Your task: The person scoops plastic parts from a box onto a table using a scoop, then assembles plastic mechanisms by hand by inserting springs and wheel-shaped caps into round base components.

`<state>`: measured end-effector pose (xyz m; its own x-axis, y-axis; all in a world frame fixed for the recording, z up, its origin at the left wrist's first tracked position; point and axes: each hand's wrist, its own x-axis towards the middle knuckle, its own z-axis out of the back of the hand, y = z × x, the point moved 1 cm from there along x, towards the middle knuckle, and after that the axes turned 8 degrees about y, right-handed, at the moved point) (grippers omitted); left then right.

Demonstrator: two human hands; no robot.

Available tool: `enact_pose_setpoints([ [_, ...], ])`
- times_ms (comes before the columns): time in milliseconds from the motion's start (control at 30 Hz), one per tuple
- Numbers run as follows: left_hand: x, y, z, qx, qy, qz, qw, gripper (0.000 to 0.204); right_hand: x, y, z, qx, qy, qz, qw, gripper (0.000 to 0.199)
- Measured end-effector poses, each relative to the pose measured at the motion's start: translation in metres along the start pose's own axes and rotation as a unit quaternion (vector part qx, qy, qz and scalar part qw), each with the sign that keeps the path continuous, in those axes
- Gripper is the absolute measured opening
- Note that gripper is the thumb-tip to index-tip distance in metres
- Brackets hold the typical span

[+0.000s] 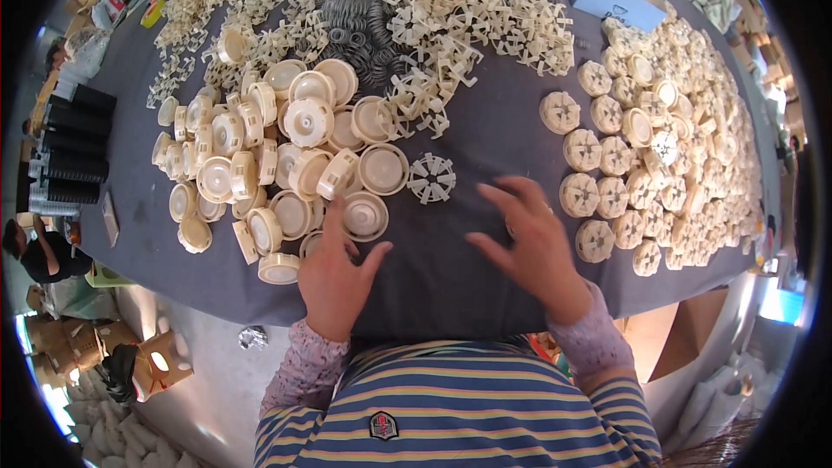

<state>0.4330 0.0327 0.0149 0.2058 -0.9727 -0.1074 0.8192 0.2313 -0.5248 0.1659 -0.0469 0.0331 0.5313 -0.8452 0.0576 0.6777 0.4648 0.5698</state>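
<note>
- A person in a striped top leans over a grey table (468, 286) heaped with cream plastic parts.
- The left hand (336, 273) lies flat at the near edge of a pile of round caps (286, 143), fingers extended and holding nothing; its fingertips touch the nearest cap (365, 215), which sits just beyond them.
- The right hand (530, 238) hovers open over bare cloth, fingers spread wide and empty.
- A single spoked wheel (432, 178) lies alone between the two hands, a little beyond both, just right of the cap pile and touching neither hand.
- Finished discs (598, 156) stand in rows just right of the right hand, with a deeper heap behind them.
- Dark springs (355, 30) and loose spoked pieces (468, 9) cover the far side of the table, well apart from both hands.
</note>
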Motion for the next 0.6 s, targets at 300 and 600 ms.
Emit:
enact_pose_setpoints([
  [300, 0.000, 0.006, -0.007, -0.299, 0.206, -0.108, 0.926, 0.076, 0.047, -0.006, -0.020, 0.144, 0.038, -0.015, 0.989, 0.069],
  [600, -0.005, 0.004, -0.005, -0.422, 0.305, 0.068, 0.851, 0.055, 0.013, -0.006, -0.009, -0.005, 0.000, 0.025, 1.000, 0.067],
])
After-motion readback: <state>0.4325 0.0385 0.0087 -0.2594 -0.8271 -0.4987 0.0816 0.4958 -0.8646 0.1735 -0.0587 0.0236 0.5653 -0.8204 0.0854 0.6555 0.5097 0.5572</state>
